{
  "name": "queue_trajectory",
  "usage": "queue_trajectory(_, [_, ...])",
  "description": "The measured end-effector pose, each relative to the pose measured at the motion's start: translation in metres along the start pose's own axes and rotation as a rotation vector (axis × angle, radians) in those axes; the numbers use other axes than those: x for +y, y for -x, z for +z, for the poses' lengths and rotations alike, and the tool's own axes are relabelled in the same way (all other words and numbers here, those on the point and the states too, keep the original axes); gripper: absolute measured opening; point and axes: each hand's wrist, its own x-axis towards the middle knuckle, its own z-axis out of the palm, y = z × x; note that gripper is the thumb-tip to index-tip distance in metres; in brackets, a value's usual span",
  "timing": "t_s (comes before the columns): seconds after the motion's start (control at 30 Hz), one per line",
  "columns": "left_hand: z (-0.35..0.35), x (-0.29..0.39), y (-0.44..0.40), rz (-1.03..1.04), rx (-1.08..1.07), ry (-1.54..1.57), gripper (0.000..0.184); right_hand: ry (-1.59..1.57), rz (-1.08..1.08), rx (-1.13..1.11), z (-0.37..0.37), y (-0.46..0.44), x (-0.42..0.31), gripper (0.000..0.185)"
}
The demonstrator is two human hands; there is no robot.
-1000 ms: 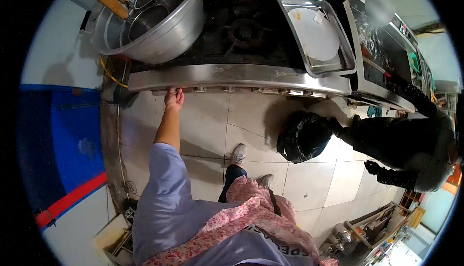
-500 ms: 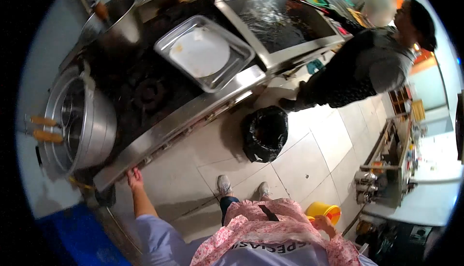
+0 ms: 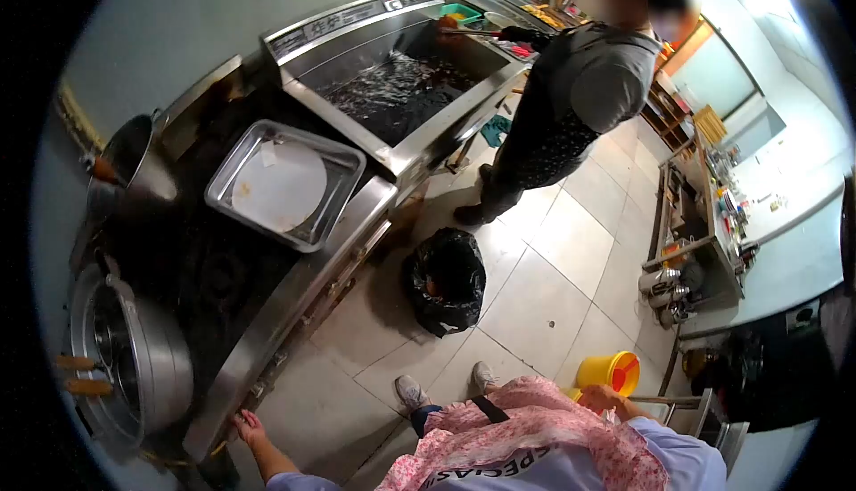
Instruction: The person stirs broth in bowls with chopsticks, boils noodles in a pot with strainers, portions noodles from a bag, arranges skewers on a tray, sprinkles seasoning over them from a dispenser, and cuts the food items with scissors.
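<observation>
At the lower left, my left hand [image 3: 249,426] is at the front panel of the gas stove [image 3: 294,288], near its low corner. Its fingers are bent against the panel; whatever lies between them is too small to make out. My right hand [image 3: 606,399] is on the other side of my body, beside a yellow bucket [image 3: 604,372] with red inside. The pink apron [image 3: 535,420] hides part of it, and its fingers do not show clearly. On the stove rests a metal tray [image 3: 339,183] with a white round board [image 3: 281,186] in it.
Pots [image 3: 165,366] stand at the stove's left end. Beyond is a fryer [image 3: 392,90] of dark liquid, where another person [image 3: 571,90] holds a long-handled tool. A black-bagged bin [image 3: 446,281] sits on the tiled floor. Shelving [image 3: 704,223] lines the right side.
My view has turned and shifted, so the stove and the person appear further left. My left hand stays at the stove's front panel. My right hand remains beside the yellow bucket.
</observation>
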Motion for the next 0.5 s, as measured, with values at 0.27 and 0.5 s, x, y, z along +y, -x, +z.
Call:
queue_trajectory(0.27, [0.012,-0.018,0.033,0.066,0.105,-0.062,0.053,0.025,0.045,0.159,-0.001,0.021,-0.025,0.041])
queue_trajectory(0.5, [0.018,-0.173,0.144,0.054,-0.151,-0.618,0.051,-0.021,-0.336,0.153,-0.021,-0.047,0.068,0.03])
